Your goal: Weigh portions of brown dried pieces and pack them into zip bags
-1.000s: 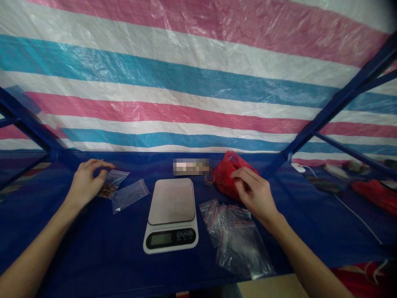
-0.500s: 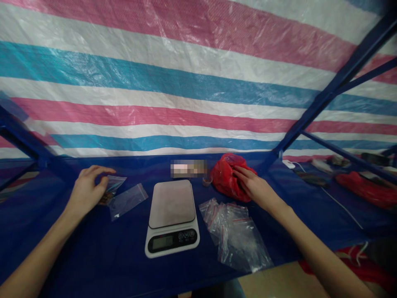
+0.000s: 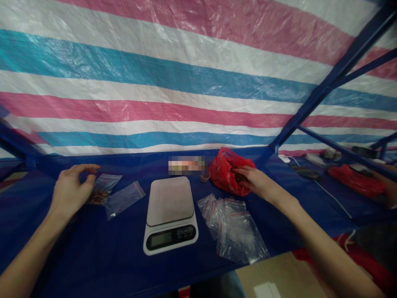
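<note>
Your right hand (image 3: 256,182) is now reaching further into the mouth of the red plastic bag (image 3: 223,174) than half a second ago, its fingertips lying among the dark contents there; you cannot tell whether they are gripping anything. The red plastic bag is sitting near the far edge of the desk (image 3: 102,252), right of the middle, with a small cup (image 3: 204,178) just beside it on the left. Your left hand (image 3: 70,190) is hovering with fingers loosely curled and apart, holding nothing, at the left end of a small filled zip bag (image 3: 104,187) toward the far left of the desk. An empty zip bag (image 3: 124,199) is lying just to its right. The scale (image 3: 170,215) is standing mid-desk, nothing on its platform, and a heap of empty zip bags (image 3: 237,229) is spreading toward the front edge beneath your right forearm.
</note>
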Demonstrator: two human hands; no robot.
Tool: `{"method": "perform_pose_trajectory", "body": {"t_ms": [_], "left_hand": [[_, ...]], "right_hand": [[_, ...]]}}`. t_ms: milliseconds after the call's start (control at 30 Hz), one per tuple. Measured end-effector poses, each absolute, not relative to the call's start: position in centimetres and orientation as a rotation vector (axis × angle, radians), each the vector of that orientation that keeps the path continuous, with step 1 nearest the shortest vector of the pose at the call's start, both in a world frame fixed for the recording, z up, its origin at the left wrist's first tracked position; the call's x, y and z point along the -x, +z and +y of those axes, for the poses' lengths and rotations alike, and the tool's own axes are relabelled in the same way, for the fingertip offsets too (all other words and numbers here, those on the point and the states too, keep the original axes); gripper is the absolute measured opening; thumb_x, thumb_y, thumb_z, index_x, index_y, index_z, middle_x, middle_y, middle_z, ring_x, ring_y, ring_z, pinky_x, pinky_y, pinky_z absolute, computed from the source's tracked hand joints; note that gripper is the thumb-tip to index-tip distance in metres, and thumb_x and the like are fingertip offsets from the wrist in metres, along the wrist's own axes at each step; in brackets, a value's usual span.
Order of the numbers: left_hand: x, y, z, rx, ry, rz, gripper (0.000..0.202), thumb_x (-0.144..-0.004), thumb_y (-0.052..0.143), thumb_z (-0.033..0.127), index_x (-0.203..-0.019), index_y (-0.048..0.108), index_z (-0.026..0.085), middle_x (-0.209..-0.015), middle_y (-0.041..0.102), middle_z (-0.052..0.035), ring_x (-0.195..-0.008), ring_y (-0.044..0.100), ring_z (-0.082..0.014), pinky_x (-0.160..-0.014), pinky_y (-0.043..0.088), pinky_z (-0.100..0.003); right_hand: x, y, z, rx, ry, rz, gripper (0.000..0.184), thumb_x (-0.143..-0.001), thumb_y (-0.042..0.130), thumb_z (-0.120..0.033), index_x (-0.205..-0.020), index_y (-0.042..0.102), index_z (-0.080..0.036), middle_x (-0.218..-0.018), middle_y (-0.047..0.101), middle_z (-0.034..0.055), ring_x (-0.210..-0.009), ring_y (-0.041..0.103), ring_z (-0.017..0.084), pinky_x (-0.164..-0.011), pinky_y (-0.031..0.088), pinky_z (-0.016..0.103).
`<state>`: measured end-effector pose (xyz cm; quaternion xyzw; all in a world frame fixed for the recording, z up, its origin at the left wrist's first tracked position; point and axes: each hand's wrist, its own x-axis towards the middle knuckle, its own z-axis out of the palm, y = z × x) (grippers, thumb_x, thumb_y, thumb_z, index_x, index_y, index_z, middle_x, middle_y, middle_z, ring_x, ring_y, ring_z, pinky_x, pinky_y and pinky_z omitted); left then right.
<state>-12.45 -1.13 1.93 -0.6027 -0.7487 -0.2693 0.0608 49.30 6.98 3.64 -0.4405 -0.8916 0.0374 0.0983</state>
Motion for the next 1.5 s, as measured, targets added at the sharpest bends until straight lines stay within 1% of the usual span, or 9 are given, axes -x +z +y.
{"method": "perform_pose_trajectory", "body": {"t_ms": [133, 233, 367, 533, 733, 967, 1200, 1400, 1500], "left_hand": [[11.7, 2.4, -1.2, 1.843, -0.9, -2.303, 0.044, -0.08, 0.048, 0.037, -0.112, 0.072, 0.018, -0.106, 0.076, -0.0153, -0.103, 0.068, -0.0381, -0.094, 0.053, -0.052], [11.1, 2.9, -1.4, 1.881, -0.932, -2.307, 0.042, -0.075, 0.05, 0.037, -0.109, 0.071, 0.023, -0.102, 0.076, -0.0135, -0.098, 0.07, -0.0373, -0.092, 0.053, -0.052], [10.9, 3.2, -1.7, 1.905, -0.929, -2.29, 0.039, -0.075, 0.05, 0.038, -0.107, 0.07, 0.027, -0.105, 0.076, -0.0145, -0.103, 0.07, -0.0373, -0.097, 0.052, -0.051], [11.2, 2.6, -1.2, 1.911, -0.912, -2.299, 0.041, -0.075, 0.05, 0.036, -0.107, 0.071, 0.022, -0.105, 0.078, -0.0139, -0.104, 0.072, -0.0344, -0.099, 0.054, -0.048], [11.5, 2.3, -0.7, 1.885, -0.897, -2.306, 0.044, -0.074, 0.047, 0.038, -0.104, 0.072, 0.019, -0.102, 0.079, -0.0116, -0.1, 0.073, -0.0319, -0.1, 0.054, -0.046], [11.4, 2.5, -0.8, 1.915, -0.877, -2.297, 0.049, -0.077, 0.045, 0.04, -0.107, 0.074, 0.013, -0.104, 0.078, -0.0161, -0.1, 0.072, -0.0341, -0.099, 0.054, -0.047], [11.8, 1.9, -0.8, 1.921, -0.858, -2.291, 0.049, -0.079, 0.045, 0.039, -0.111, 0.073, 0.014, -0.106, 0.077, -0.0151, -0.102, 0.071, -0.0335, -0.097, 0.054, -0.046], [12.1, 1.5, -0.7, 1.914, -0.848, -2.271, 0.045, -0.081, 0.046, 0.036, -0.11, 0.073, 0.016, -0.107, 0.077, -0.0131, -0.105, 0.069, -0.0321, -0.102, 0.051, -0.045], [12.1, 1.4, -0.6, 1.921, -0.849, -2.254, 0.046, -0.081, 0.044, 0.036, -0.11, 0.074, 0.016, -0.107, 0.077, -0.0125, -0.104, 0.069, -0.0316, -0.101, 0.052, -0.044]], "right_hand": [[-48.4, 3.8, 8.3, 1.324, 0.083, -2.688, 0.045, -0.086, 0.063, -0.003, -0.13, 0.069, -0.013, -0.119, 0.069, 0.0168, -0.109, 0.071, 0.027, -0.096, 0.058, 0.039], [-47.4, 4.8, 8.7, 1.299, 0.0, -2.716, 0.04, -0.09, 0.056, -0.001, -0.125, 0.07, -0.013, -0.116, 0.07, 0.017, -0.106, 0.071, 0.027, -0.093, 0.057, 0.038], [-47.0, 6.1, 8.5, 1.295, -0.001, -2.778, 0.033, -0.093, 0.052, -0.002, -0.114, 0.074, -0.015, -0.109, 0.073, 0.0143, -0.097, 0.073, 0.024, -0.083, 0.054, 0.033], [-47.6, 6.9, 8.7, 1.239, 0.089, -2.772, 0.026, -0.093, 0.054, -0.003, -0.095, 0.076, -0.017, -0.095, 0.076, 0.0116, -0.087, 0.073, 0.022, -0.078, 0.051, 0.03], [-47.3, 9.2, 9.5, 1.114, 0.077, -2.67, 0.027, -0.095, 0.055, -0.007, -0.096, 0.078, -0.019, -0.099, 0.08, 0.0108, -0.09, 0.074, 0.024, -0.081, 0.053, 0.032], [-42.8, 12.3, 9.1, 0.919, 0.091, -2.634, 0.024, -0.096, 0.057, -0.01, -0.098, 0.079, -0.019, -0.099, 0.08, 0.009, -0.09, 0.074, 0.025, -0.082, 0.053, 0.034], [-38.0, 10.8, 8.1, 0.716, 0.388, -2.742, 0.026, -0.097, 0.058, -0.007, -0.097, 0.08, -0.02, -0.095, 0.08, 0.0042, -0.089, 0.074, 0.019, -0.085, 0.054, 0.033], [-37.2, 9.0, 9.2, 0.649, 0.548, -2.777, 0.027, -0.094, 0.061, -0.005, -0.093, 0.081, -0.023, -0.092, 0.081, -0.0003, -0.086, 0.075, 0.015, -0.084, 0.054, 0.029], [-37.3, 8.4, 9.7, 0.669, 0.578, -2.793, 0.024, -0.094, 0.063, -0.007, -0.093, 0.081, -0.022, -0.092, 0.081, 0.0009, -0.086, 0.075, 0.016, -0.084, 0.054, 0.029]]}}
